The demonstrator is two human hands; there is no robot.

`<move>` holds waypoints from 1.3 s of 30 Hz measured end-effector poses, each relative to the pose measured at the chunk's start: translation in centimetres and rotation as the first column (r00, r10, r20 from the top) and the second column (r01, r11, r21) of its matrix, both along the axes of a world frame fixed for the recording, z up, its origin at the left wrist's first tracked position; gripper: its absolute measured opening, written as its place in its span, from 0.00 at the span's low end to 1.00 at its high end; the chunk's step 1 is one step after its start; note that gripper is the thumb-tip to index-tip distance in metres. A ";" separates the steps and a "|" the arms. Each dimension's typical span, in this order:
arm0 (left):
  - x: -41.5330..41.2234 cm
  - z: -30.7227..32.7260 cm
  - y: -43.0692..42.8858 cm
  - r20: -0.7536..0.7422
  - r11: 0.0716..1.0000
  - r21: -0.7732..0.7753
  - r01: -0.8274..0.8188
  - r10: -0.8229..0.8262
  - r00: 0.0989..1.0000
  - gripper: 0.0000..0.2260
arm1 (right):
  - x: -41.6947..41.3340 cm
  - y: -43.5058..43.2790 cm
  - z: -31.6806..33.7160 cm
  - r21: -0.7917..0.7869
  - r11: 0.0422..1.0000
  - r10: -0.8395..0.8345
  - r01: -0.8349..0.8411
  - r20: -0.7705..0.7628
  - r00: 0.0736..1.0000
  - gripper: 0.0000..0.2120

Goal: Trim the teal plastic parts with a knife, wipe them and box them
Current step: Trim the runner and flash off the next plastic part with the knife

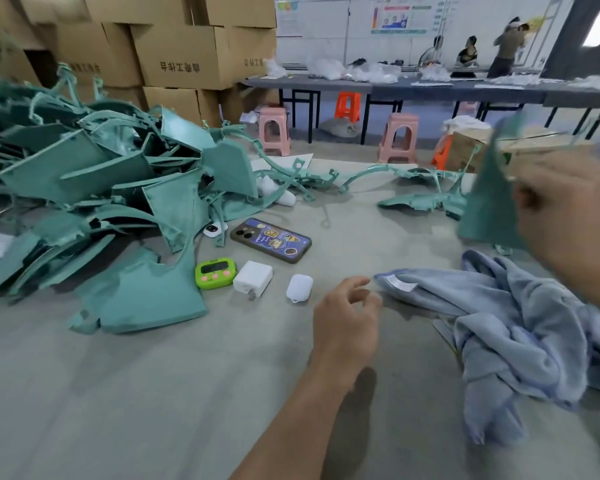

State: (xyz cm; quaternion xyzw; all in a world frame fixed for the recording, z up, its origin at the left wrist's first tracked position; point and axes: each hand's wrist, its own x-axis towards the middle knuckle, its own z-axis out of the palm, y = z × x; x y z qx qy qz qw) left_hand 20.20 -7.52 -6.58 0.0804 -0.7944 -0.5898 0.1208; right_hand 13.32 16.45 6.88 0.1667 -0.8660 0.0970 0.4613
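**A:** Where is the part sitting right now?

**B:** The teal part (489, 202) is hanging in the air, off the table, with the right hand (565, 216) holding it along one edge. Motion blur is smearing both, so I cannot tell how the fingers are lying.

**A:** And the other hand?

**B:** The left hand (347, 306) is hovering low, below and to the left of that grip. Its fingers are loosely curled and holding nothing. The fingertips are pointing at a corner of the blue towel (516, 323), which is lying crumpled beneath the held part.

**A:** What is worrying you?

**B:** The grip seems to be taking only an edge, so a fast swing could be twisting the part loose. No knife is showing anywhere, so I cannot judge whether trimming is done, and a rough edge could be snagging the towel. The phone (271, 240), green timer (215, 273), white charger (253, 277) and earbud case (299, 288) are lying left of the free hand. A reach toward the pile of teal parts (101, 174) could be knocking them.

**A:** And the surroundings?

**B:** A grey table (153, 393) is carrying everything. Thin teal frame pieces (420, 199) are lying just left of the grip. Stacked cardboard boxes (187, 57) are standing far to the left, with plastic stools (274, 128) beyond them. People are working at a long table at the back.
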 end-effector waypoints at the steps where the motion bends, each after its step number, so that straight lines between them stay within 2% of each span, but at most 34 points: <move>1: 0.1 0.5 0.0 0.036 0.976 0.216 0.013 -0.021 0.999 0.10 | 0.8 -2.0 -0.3 0.080 0.991 0.109 -0.108 -0.011 0.994 0.10; 2: 0.2 0.9 -0.2 0.086 0.898 0.438 0.034 -0.079 0.993 0.12 | 1.7 -3.8 -1.0 0.201 0.954 0.226 -0.222 0.001 0.974 0.11; 4: 0.2 1.6 -1.1 0.132 0.650 0.752 0.112 -0.315 0.940 0.25 | 3.3 -6.6 -3.5 0.327 0.875 0.367 -0.356 0.031 0.930 0.13; 5: 0.2 1.8 -1.7 0.116 0.532 0.833 0.151 -0.435 0.893 0.29 | 4.1 -7.7 -4.9 0.356 0.848 0.411 -0.392 0.023 0.911 0.15; 7: 0.4 2.0 -2.8 0.016 0.347 0.905 0.246 -0.607 0.794 0.29 | 5.4 -8.8 -7.4 0.407 0.802 0.452 -0.438 0.067 0.890 0.19; 8: 0.6 2.1 -3.1 -0.028 0.293 0.912 0.285 -0.650 0.760 0.26 | 5.7 -8.9 -8.6 0.426 0.788 0.449 -0.445 0.097 0.888 0.18; 9: 0.8 2.2 -3.2 -0.043 0.279 0.909 0.308 -0.674 0.737 0.23 | 6.0 -8.9 -9.4 0.438 0.778 0.444 -0.451 0.126 0.887 0.16; 10: 0.9 2.2 -3.1 -0.019 0.305 0.899 0.313 -0.687 0.727 0.20 | 6.2 -8.9 -9.8 0.443 0.771 0.431 -0.458 0.166 0.887 0.13; 12: 0.7 2.1 -2.5 0.080 0.447 0.846 0.289 -0.643 0.762 0.17 | 6.3 -8.5 -10.1 0.384 0.791 0.408 -0.475 0.248 0.879 0.09; 14: 0.4 2.3 -2.0 0.099 0.530 0.798 0.286 -0.584 0.806 0.15 | 6.8 -7.9 -10.0 0.188 0.883 0.375 -0.429 0.266 0.888 0.09; 16: 0.2 2.6 -1.7 0.084 0.529 0.808 0.259 -0.539 0.838 0.14 | 7.8 -7.0 -10.1 -0.080 0.966 0.258 -0.245 0.281 0.925 0.15; 17: 0.2 2.6 -1.5 0.088 0.535 0.809 0.241 -0.517 0.851 0.14 | 8.5 -6.6 -10.4 -0.206 0.970 0.193 -0.133 0.311 0.931 0.17; 19: 0.2 2.6 -0.8 0.126 0.600 0.770 0.217 -0.475 0.871 0.12 | 9.8 -6.4 -11.1 -0.347 0.938 0.107 0.022 0.348 0.931 0.17; 23: 0.1 1.9 0.0 0.180 0.778 0.616 0.121 -0.289 0.940 0.11 | 10.6 -6.0 -11.5 -0.514 0.851 0.085 0.106 0.334 0.939 0.17; 25: -0.4 1.7 -0.8 0.180 0.811 0.583 0.037 -0.174 0.968 0.10 | 10.4 -5.1 -11.4 -0.462 0.859 0.007 0.221 0.441 0.897 0.16; 27: -0.8 1.6 -1.8 0.168 0.818 0.575 -0.029 -0.083 0.982 0.10 | 10.0 -4.1 -11.8 -0.253 0.928 -0.094 0.274 0.551 0.829 0.11; 29: -1.0 1.5 -2.4 0.146 0.813 0.581 -0.045 -0.051 0.988 0.10 | 9.8 -3.3 -11.9 -0.138 0.945 -0.158 0.297 0.602 0.783 0.03; 31: -1.0 1.5 -2.5 0.146 0.812 0.582 -0.039 -0.057 0.988 0.10 | 9.0 -2.0 -11.5 -0.073 0.923 -0.257 0.378 0.616 0.745 0.08; 32: -1.1 1.4 -2.5 0.152 0.815 0.578 -0.036 -0.064 0.986 0.10 | 8.6 -1.3 -11.4 0.048 0.894 -0.367 0.445 0.648 0.667 0.09; 33: -1.2 1.3 -2.5 0.161 0.820 0.571 -0.033 -0.073 0.984 0.10 | 8.2 -0.4 -11.7 0.196 0.852 -0.472 0.486 0.689 0.550 0.13; 34: -1.2 1.2 -2.5 0.172 0.825 0.565 -0.029 -0.083 0.982 0.10 | 7.8 0.4 -11.9 0.286 0.813 -0.532 0.507 0.719 0.448 0.23; 36: -1.4 1.0 -2.4 0.196 0.840 0.542 -0.019 -0.105 0.975 0.11 | 7.4 1.7 -12.5 0.268 0.839 -0.457 0.473 0.819 0.347 0.42; 37: -1.4 0.9 -2.3 0.209 0.849 0.528 -0.015 -0.113 0.971 0.11 | 7.7 1.4 -12.3 0.182 0.859 -0.370 0.479 0.867 0.333 0.42; 38: -1.4 0.8 -2.2 0.218 0.858 0.514 -0.012 -0.117 0.969 0.11 | 8.1 1.2 -12.5 0.120 0.873 -0.336 0.472 0.850 0.405 0.32; 39: -1.5 0.8 -2.2 0.222 0.863 0.505 -0.012 -0.117 0.968 0.11 | 8.2 1.2 -12.5 0.097 0.893 -0.348 0.440 0.769 0.536 0.18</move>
